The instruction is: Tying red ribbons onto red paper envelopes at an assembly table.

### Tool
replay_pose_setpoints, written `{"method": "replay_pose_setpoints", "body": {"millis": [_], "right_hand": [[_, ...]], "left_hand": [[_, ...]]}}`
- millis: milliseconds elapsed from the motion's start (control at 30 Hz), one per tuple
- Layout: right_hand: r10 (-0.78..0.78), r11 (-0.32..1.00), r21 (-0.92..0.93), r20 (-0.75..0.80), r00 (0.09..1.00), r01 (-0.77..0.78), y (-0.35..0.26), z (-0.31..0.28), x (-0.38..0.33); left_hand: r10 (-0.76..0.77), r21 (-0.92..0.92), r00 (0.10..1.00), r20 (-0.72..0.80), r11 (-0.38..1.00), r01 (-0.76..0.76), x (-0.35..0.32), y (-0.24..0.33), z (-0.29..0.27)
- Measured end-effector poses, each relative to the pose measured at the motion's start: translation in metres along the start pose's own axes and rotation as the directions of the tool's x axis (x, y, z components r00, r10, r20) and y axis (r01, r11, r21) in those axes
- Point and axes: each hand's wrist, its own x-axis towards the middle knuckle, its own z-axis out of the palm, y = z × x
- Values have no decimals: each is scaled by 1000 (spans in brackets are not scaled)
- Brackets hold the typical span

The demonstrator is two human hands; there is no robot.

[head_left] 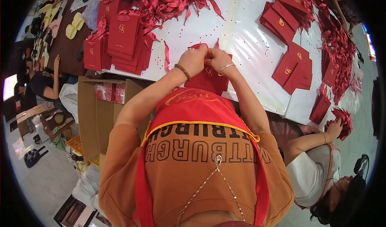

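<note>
A red paper gift bag with gold lettering lies at the table's near edge, in front of my apron. At its top edge my left hand is closed, its fingertips pinching the bag near a ribbon. My right hand meets it there, thumb and fingers also closed on the bag's top. The fingers hide exactly which part of the bag or ribbon lies between them. A loose red ribbon lies on the white tabletop to the left of my hands.
Stacks of red bags stand at the left and right. A ribbon heap lies at the far side. An open cardboard box is below the table's left edge. At right, another person's hand holds red ribbons.
</note>
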Motion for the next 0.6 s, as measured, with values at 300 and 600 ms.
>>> {"method": "replay_pose_setpoints", "body": {"millis": [300, 600], "right_hand": [[-142, 885, -455, -68, 988, 96, -13, -12, -23], [-328, 889, -396, -196, 924, 231, -8, -4, -36]], "left_hand": [[70, 121, 997, 40, 990, -75, 18, -25, -32], [146, -231, 697, 702, 973, 28, 67, -45, -28]]}}
